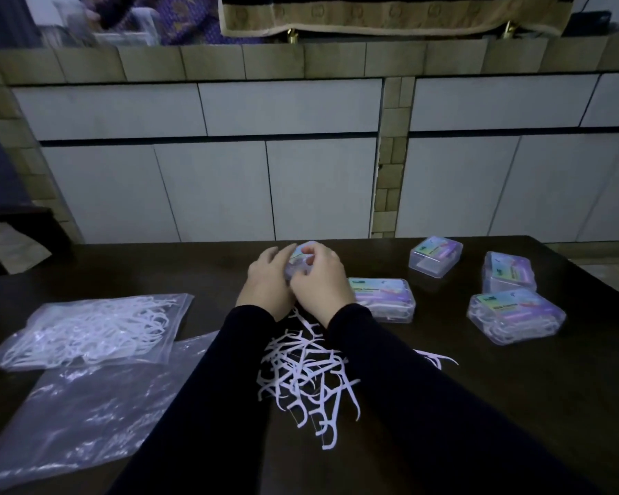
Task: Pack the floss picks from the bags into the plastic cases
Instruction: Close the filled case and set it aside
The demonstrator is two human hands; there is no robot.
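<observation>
Right now both my hands are wrapped around one small case point(298, 258) at twelve o'clock on the dark table point(515, 405): my left hand point(268, 280) cups it from the side with curled fingers to steady it, while my right hand point(320, 276) curls over its top, probably working the lid. Whether the lid is open I cannot tell. I keep the loose floss picks point(306, 373) heaped at six o'clock, between my sleeves, within easy reach. At nine o'clock lies a full bag point(86, 332), an emptied bag point(76, 416) below it. Four other cases point(383, 298) sit at two and three o'clock, set aside, some seemingly filled.
</observation>
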